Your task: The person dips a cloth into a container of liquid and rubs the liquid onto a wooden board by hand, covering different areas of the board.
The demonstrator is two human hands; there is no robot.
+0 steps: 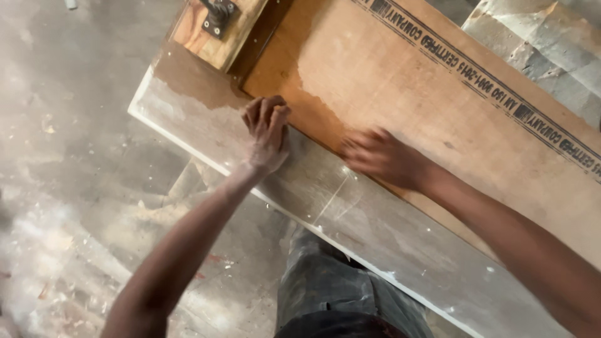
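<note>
A long brown plywood board [400,81] lies slantwise in the head view, its near strip [375,225] covered with grey-white filler. My left hand [268,128] rests on the board at the edge of the grey coat, fingers curled tight; whether it grips anything is hidden. My right hand [379,156] lies flat on the board to the right, fingers spread, blurred by motion and holding nothing that I can see. Both forearms are dusted with pale powder.
A small wooden block [216,28] with a dark metal fitting [219,12] lies at the board's far end. Crumpled grey sheeting [544,44] is at upper right. A dusty concrete floor [69,156] with debris spreads to the left. My dusty trousers [332,294] show below the board.
</note>
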